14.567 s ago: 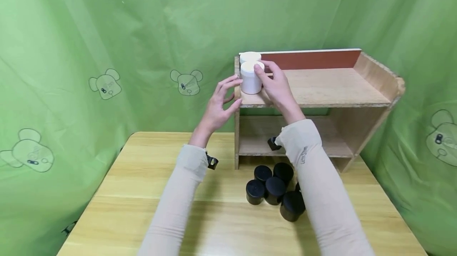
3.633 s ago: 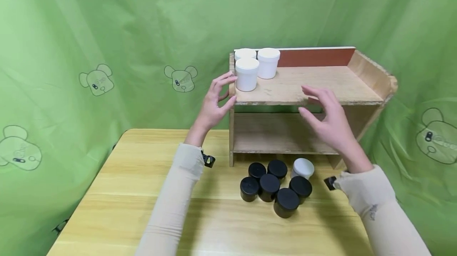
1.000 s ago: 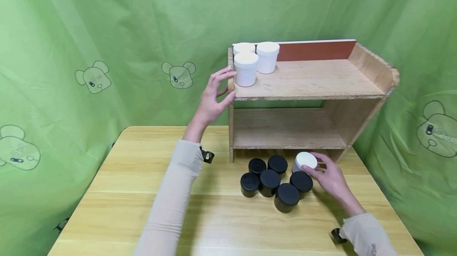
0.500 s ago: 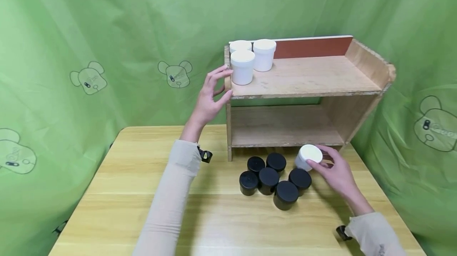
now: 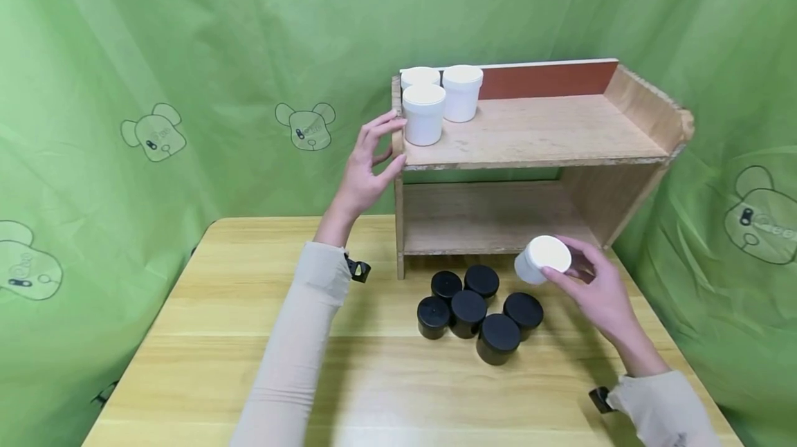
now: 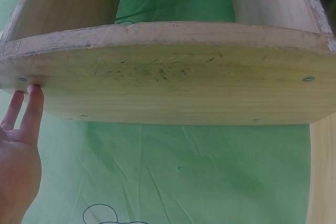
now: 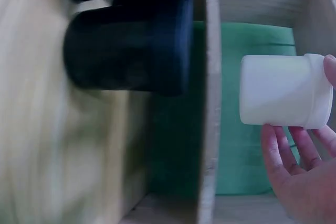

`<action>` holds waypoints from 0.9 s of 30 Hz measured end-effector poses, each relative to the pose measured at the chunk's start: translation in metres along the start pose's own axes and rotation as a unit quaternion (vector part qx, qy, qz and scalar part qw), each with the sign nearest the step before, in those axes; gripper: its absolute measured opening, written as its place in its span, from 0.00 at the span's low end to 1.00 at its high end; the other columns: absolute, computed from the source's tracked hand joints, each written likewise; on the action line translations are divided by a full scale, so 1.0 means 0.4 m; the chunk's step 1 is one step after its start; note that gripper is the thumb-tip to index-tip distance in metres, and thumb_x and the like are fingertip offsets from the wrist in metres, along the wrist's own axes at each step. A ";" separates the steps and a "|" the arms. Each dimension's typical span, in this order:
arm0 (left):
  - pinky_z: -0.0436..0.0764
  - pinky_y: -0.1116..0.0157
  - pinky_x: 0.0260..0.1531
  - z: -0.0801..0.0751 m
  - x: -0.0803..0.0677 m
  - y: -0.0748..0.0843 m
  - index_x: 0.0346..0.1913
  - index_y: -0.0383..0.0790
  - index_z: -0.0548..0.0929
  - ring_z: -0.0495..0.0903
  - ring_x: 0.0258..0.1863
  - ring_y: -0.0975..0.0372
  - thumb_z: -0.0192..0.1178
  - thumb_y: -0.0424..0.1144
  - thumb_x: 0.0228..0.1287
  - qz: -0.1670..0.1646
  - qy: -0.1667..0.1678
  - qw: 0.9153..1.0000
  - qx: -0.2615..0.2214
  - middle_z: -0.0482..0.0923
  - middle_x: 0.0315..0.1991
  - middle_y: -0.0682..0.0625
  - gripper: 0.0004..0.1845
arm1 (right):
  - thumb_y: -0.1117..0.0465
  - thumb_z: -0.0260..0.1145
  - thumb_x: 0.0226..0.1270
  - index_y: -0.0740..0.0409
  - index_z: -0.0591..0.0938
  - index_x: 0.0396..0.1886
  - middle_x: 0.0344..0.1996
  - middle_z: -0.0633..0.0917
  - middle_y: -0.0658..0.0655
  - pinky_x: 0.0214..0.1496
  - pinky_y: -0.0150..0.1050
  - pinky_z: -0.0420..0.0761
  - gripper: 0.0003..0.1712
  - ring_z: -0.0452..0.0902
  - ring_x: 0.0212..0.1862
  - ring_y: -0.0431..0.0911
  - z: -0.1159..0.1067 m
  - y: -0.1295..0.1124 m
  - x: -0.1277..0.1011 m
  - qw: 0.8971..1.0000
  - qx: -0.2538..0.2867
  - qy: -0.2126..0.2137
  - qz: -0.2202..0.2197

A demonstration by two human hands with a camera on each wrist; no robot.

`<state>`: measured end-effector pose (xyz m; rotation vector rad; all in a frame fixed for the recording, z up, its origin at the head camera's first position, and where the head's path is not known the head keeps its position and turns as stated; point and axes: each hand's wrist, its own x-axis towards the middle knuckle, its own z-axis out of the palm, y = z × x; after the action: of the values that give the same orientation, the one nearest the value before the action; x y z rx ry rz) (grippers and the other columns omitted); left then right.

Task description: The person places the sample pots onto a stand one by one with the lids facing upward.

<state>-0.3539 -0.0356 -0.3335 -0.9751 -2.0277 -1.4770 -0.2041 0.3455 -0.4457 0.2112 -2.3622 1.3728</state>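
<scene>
My right hand (image 5: 600,288) holds a white lidded jar (image 5: 540,260) by its lid and side, tilted and lifted off the table, in front of the shelf's lower opening. In the right wrist view, fingers lie along one side of the white jar (image 7: 278,92) and the thumb is at its lid. My left hand (image 5: 362,174) grips the left side panel of the wooden shelf (image 5: 535,135) at its front edge. Two fingertips touch the panel's outer face (image 6: 168,82) in the left wrist view. Three white jars (image 5: 425,115) stand grouped at the top shelf's left end.
Several black lidded jars (image 5: 468,312) stand clustered on the wooden table (image 5: 249,336), in front of the shelf. The shelf's raised right side panel (image 5: 650,111) bounds its top. A green curtain (image 5: 218,52) hangs behind and at both sides.
My right hand has taken hold of the white jar beside the black ones, raised it off the table and tilted it. My left hand stays on the shelf panel.
</scene>
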 end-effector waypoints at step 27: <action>0.80 0.52 0.70 0.004 -0.001 -0.004 0.73 0.49 0.70 0.63 0.78 0.56 0.61 0.37 0.72 0.001 -0.001 1.000 0.012 0.58 0.80 0.53 0.29 | 0.83 0.70 0.56 0.69 0.78 0.66 0.56 0.84 0.49 0.58 0.20 0.83 0.35 0.82 0.55 0.38 -0.038 -0.231 0.058 0.982 0.150 0.040 -0.104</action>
<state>-0.3547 -0.0344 -0.3354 -0.9686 -2.0411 -1.4483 -0.1913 0.3134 -0.3559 0.4640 -1.9953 1.5944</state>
